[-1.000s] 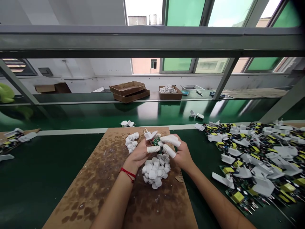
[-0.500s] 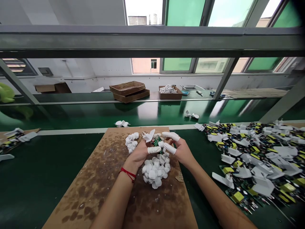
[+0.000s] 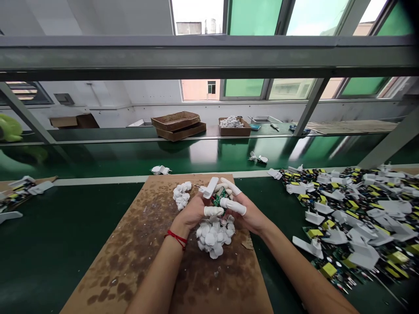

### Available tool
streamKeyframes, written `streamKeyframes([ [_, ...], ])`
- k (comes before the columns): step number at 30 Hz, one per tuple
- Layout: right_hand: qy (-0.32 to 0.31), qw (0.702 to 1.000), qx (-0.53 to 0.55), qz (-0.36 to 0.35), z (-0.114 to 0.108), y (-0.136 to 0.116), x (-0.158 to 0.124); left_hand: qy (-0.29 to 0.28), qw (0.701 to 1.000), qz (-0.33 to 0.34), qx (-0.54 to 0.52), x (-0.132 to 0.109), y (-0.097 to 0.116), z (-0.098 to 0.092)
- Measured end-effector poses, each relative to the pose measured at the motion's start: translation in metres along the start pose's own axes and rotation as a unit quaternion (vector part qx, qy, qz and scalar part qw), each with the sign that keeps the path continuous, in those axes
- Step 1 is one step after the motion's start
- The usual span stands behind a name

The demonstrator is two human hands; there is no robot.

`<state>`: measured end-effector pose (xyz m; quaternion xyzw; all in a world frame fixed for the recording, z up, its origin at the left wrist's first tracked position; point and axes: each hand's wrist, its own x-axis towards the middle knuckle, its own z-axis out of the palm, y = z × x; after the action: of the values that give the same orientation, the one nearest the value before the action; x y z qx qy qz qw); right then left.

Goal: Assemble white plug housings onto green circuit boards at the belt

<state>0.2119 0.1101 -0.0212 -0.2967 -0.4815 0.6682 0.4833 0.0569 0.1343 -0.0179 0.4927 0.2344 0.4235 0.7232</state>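
The left hand (image 3: 193, 212) and right hand (image 3: 251, 217) have closed in together, white finger cots (image 3: 232, 206) clamped on a small green circuit board (image 3: 217, 199) between them, its white plastic plug casing (image 3: 210, 187) now tipped more upright, above a heap of white plastic pieces (image 3: 212, 237).

The head camera looks forward and down, close above the circuit board (image 3: 220, 198).

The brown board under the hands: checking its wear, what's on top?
The brown board bears two heaps of white plastic pieces, stains and scattered flecks. The left hand and right hand hold a green circuit board above it. The surface under the heaps is covered.
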Motion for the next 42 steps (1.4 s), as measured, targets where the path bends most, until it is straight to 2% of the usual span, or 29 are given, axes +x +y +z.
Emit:
streamKeyframes([
  [6, 0.033, 0.997, 0.003, -0.063, 0.002, 0.002, 0.003, 0.008, 1.000, 0.013, 0.021, 0.000, 0.003, 0.002],
  [9, 0.068, 0.995, 0.018, -0.074, 0.004, 0.001, 0.004, 0.005, 0.999, 0.010, 0.033, 0.001, 0.002, 0.006],
  [13, 0.120, 0.986, 0.015, -0.110, 0.004, 0.001, 0.007, 0.028, 0.999, -0.005, 0.044, 0.004, -0.004, 0.010],
  [17, 0.135, 0.984, 0.011, -0.112, 0.002, 0.005, 0.009, 0.036, 0.997, -0.011, 0.072, 0.006, -0.008, 0.012],
  [22, 0.142, 0.983, 0.014, -0.118, 0.000, 0.008, 0.011, 0.091, 0.989, 0.028, 0.110, 0.010, -0.007, 0.014],
  [26, 0.143, 0.982, 0.020, -0.120, -0.001, 0.009, 0.011, 0.073, 0.981, 0.071, 0.164, 0.010, -0.004, 0.015],
  [29, 0.145, 0.983, 0.019, -0.113, -0.001, 0.008, 0.010, 0.080, 0.971, 0.099, 0.201, 0.008, -0.003, 0.015],
  [35, 0.138, 0.983, 0.016, -0.118, -0.004, 0.008, 0.010, 0.068, 0.957, 0.127, 0.254, 0.008, -0.004, 0.014],
  [42, 0.127, 0.979, -0.030, -0.155, -0.008, 0.006, 0.012, 0.007, 0.949, 0.138, 0.285, 0.012, -0.007, 0.009],
])
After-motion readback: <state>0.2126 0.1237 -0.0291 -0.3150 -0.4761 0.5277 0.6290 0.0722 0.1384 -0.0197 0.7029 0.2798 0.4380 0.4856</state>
